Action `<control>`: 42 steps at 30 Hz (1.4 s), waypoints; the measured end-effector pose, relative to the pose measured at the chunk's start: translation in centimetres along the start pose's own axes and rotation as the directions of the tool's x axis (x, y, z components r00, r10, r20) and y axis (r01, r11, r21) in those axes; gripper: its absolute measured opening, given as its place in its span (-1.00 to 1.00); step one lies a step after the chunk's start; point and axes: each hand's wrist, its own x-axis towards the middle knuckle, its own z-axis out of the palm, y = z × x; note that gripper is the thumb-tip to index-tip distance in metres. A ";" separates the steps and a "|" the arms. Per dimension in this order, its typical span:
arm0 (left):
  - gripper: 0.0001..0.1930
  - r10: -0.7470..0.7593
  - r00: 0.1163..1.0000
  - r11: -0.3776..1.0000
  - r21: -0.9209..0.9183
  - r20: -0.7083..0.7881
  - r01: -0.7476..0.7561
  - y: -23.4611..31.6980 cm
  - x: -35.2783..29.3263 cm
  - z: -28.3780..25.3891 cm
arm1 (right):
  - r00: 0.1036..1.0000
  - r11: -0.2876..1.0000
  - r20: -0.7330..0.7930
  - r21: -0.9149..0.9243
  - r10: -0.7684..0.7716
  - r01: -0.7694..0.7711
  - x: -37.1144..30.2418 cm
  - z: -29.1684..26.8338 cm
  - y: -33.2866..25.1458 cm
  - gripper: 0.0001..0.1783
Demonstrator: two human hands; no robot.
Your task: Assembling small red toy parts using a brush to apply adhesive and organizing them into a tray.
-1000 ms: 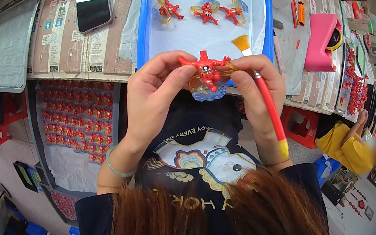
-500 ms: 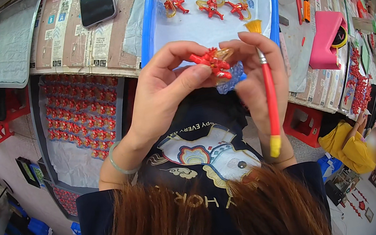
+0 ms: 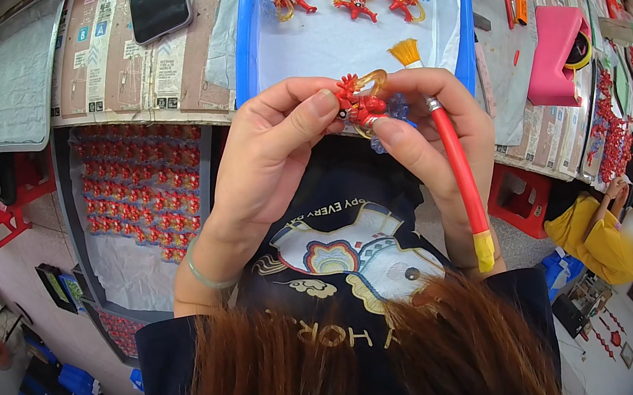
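Note:
A small red toy figurine (image 3: pixel 365 106), with a clear yellow loop and a clear blue base, is between my two hands above the near edge of the table. My left hand (image 3: pixel 253 145) pinches its left side between thumb and fingers. From the other side, my right hand (image 3: pixel 438 123) presses its thumb and fingers against it. That same hand also holds a red-handled paintbrush (image 3: pixel 458 165), yellow bristles pointing away from me. Beyond my hands, three similar figurines (image 3: pixel 357 2) lie on white lining in a blue-rimmed tray (image 3: pixel 244 42).
Left of the tray lie a black phone (image 3: pixel 160 6) and a metal tray (image 3: pixel 20 75). Below the table's left edge, a grey crate (image 3: pixel 75 238) holds rows of figurines. To the right are a pink tape dispenser (image 3: pixel 553 61), an orange cutter (image 3: pixel 521 4) and a seated person in yellow (image 3: pixel 592 243).
The figurine has turned in my fingers, and my right thumb has come onto it. The brush has shifted, its bristles moving left and its handle end right.

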 end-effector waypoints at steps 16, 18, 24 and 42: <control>-0.43 0.189 0.951 0.950 0.200 0.245 -0.240 -0.2 0.2 1.0 | 0.808 0.783 -0.079 -0.318 -0.584 0.535 0.3 0.5 3.6 -0.60; -0.42 0.199 0.941 0.936 0.230 0.274 -0.265 -0.3 0.2 0.9 | 0.799 0.766 -0.066 -0.341 -0.598 0.545 0.4 0.6 3.5 -0.60; -0.38 0.253 0.930 0.878 0.340 0.268 -0.337 -0.8 0.3 0.7 | 0.773 0.732 -0.025 -0.342 -0.634 0.590 0.3 0.7 3.3 -0.58; -0.35 0.286 0.897 0.879 0.281 0.336 -0.385 -0.8 0.3 1.4 | 0.770 0.688 0.028 -0.429 -0.637 0.585 -0.6 0.7 3.3 -0.54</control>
